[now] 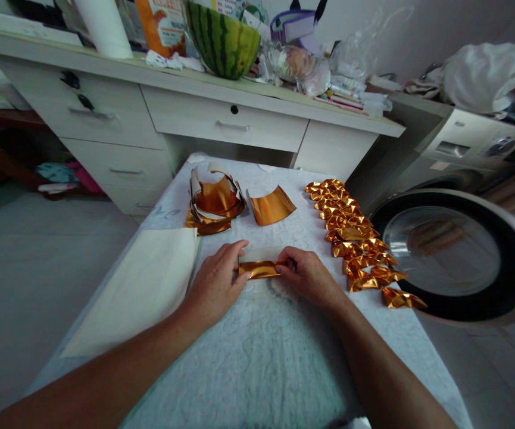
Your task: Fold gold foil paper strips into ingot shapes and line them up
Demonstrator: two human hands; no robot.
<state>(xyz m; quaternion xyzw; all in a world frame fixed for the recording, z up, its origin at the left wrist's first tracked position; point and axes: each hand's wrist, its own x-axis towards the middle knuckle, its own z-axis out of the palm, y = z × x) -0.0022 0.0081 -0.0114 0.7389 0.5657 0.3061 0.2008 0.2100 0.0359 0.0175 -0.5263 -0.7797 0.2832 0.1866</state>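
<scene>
A sheet of gold foil paper (261, 270) lies in front of me, its near edge folded over to show gold and its far part showing a pale back. My left hand (221, 275) holds the left end, thumb at the near edge and fingers at the far side. At the right end, my right hand (300, 269) pinches the fold between thumb and fingers. Just beyond, a curved gold foil sheet (272, 206) lies beside a stack of curled gold foil sheets (215, 199). Folded gold foil ingots (350, 233) form a row along the right side.
A cloth-covered table (257, 357) carries all this, with a cream sheet (141, 280) at its left. Behind stands a white drawer desk (225, 119) holding a cut watermelon (224, 42) and bags. To the right, a washing machine door (451, 253) hangs open close to the table.
</scene>
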